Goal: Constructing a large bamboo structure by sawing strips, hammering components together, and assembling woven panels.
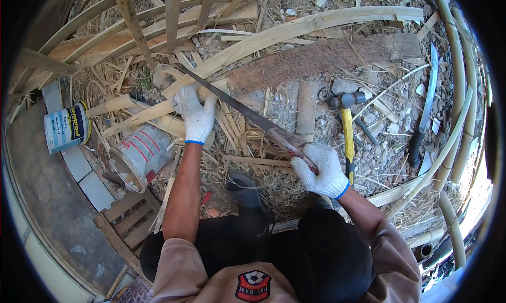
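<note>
My right hand (pixel 321 170), in a white knit glove with a blue cuff, is closed round the worn handle of what looks like a handsaw (pixel 232 101). Its dark, tapering blade points up and left, and the tip lies over a long pale bamboo strip (pixel 295 30). Also gloved in white, my left hand (pixel 195 114) is closed on a bamboo piece (pixel 139 118) just left of the blade; its fingertips are partly hidden. Beyond the blade lies a rough brown plank (pixel 316 60).
A yellow-handled hammer (pixel 347 134) and a long knife with a black handle (pixel 425 110) lie to the right. On the left stand a paint can (pixel 66 128) and a tipped white bucket (pixel 142 154). Bamboo poles (pixel 457 103) edge the right; shavings and rubble cover the ground.
</note>
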The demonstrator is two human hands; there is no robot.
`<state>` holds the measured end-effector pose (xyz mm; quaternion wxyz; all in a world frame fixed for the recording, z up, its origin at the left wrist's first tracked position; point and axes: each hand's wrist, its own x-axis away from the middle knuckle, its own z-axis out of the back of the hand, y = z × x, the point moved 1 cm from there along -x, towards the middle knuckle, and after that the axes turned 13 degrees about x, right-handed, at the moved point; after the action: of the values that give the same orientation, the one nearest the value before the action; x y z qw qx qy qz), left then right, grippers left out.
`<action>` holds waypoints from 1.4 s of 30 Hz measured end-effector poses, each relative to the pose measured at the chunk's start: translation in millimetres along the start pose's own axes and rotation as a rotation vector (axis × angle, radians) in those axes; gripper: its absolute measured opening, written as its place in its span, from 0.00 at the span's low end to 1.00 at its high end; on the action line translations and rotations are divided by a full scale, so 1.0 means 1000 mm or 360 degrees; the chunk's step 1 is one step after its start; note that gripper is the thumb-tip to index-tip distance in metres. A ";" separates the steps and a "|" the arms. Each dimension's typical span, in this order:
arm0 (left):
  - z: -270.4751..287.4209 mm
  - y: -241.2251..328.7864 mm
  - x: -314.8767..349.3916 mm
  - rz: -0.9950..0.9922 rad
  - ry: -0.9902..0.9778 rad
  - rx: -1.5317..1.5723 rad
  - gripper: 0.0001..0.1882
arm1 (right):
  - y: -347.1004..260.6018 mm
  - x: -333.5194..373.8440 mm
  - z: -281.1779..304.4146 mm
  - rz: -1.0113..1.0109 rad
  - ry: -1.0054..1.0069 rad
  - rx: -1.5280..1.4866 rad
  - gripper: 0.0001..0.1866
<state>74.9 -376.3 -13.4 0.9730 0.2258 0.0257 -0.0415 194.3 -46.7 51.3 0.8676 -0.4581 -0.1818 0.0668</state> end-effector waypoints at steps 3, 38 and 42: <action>0.005 0.007 -0.002 -0.0037 0.0001 0.0018 0.18 | -0.002 0.013 0.017 -0.0039 -0.0082 -0.0016 0.15; 0.002 -0.010 -0.006 0.0202 -0.0006 0.0003 0.23 | -0.039 -0.094 -0.032 0.0128 0.0173 -0.0074 0.14; 0.002 -0.010 -0.002 0.0117 0.0018 0.0060 0.22 | -0.021 -0.054 -0.018 0.0050 0.0029 -0.0014 0.17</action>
<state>71.6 -386.2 -15.5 0.9693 0.2450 0.0221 -0.0050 150.4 -87.7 45.2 0.8661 -0.4652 -0.1669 0.0752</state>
